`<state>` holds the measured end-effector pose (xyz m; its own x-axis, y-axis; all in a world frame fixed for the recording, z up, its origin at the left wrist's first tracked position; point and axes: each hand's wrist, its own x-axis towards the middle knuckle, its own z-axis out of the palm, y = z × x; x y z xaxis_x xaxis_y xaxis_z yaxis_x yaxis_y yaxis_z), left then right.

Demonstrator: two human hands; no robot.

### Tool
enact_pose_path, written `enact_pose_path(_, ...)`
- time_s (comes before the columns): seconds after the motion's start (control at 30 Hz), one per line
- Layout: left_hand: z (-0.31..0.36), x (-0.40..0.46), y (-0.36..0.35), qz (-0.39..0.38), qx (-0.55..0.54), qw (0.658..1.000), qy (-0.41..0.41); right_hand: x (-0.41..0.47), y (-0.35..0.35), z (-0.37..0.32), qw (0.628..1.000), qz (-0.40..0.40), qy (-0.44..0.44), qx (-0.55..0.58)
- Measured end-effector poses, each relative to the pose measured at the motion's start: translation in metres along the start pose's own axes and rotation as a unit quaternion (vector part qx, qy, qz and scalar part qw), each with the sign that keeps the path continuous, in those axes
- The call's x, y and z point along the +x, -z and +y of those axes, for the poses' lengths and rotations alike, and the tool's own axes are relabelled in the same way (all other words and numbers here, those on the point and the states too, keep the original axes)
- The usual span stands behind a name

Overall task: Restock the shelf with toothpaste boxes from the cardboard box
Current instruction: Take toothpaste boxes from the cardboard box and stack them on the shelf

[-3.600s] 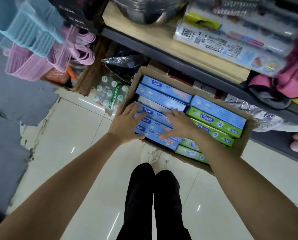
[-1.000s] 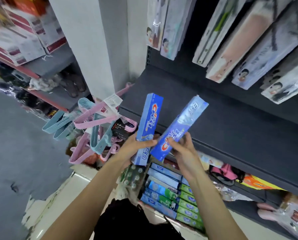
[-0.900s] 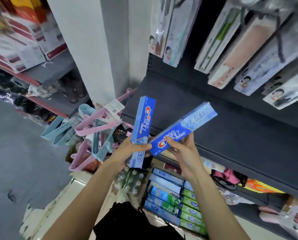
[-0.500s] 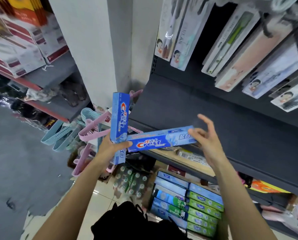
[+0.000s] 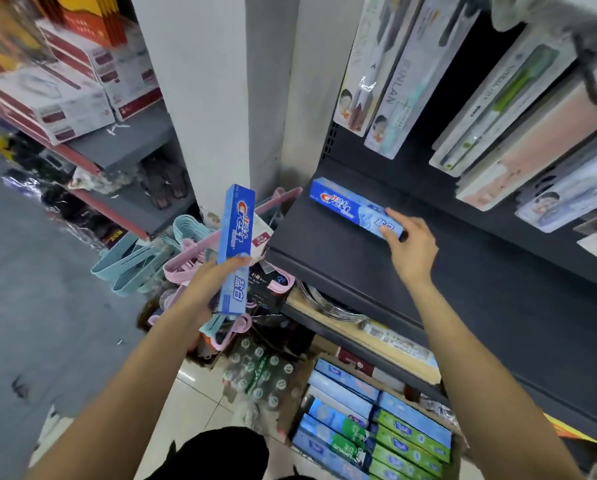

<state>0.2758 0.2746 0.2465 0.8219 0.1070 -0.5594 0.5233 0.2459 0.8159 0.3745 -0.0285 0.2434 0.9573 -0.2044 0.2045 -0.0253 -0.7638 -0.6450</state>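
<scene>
My right hand (image 5: 409, 245) gripping a toothpaste box (image 5: 354, 207) lying on the dark shelf (image 5: 342, 258), my left hand (image 5: 214, 282) clamped on an upright second box (image 5: 236, 244) left of the shelf

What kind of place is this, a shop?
Most likely a small general store: toothbrush packs hang above a dark shelf, plastic hangers are bundled nearby, and a cardboard box of toothpaste waits on the floor.

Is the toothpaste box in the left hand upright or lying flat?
Upright. The toothpaste box stands on end in the left hand, its logo running vertically.
</scene>
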Motion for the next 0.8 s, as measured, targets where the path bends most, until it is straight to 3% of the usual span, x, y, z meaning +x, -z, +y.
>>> enact_pose_path(0.1,-0.004,0.001,-0.002,0.011,0.006,1.000,-0.008,0.043,-0.031,-0.002,0.999,0.034,0.000,-0.012)
enact_pose_path(0.23,-0.009,0.000,-0.009,0.033,0.002,0.999,-0.001,0.066,-0.053,0.014,0.978,-0.086,-0.034,-0.188)
enact_pose_path(0.3,-0.009,-0.003,-0.014,0.032,-0.022,0.999,0.017,0.059,-0.052,0.019,0.969,-0.117,-0.030,-0.216)
enact_pose_path(0.43,-0.006,-0.002,-0.029,0.003,-0.075,0.995,0.059,0.005,-0.028,-0.004,0.995,-0.060,0.042,-0.066)
enact_pose_path(0.5,-0.005,-0.004,-0.037,-0.013,-0.049,0.997,0.060,-0.031,-0.012,-0.030,0.991,-0.109,0.065,0.041)
enact_pose_path(0.67,-0.001,-0.007,-0.059,-0.058,-0.056,0.996,0.032,-0.087,0.010,-0.070,0.921,-0.308,-0.094,0.220)
enact_pose_path(0.8,-0.013,-0.006,-0.086,-0.054,-0.079,0.995,-0.036,-0.108,0.003,-0.078,0.909,-0.290,-0.130,0.268)
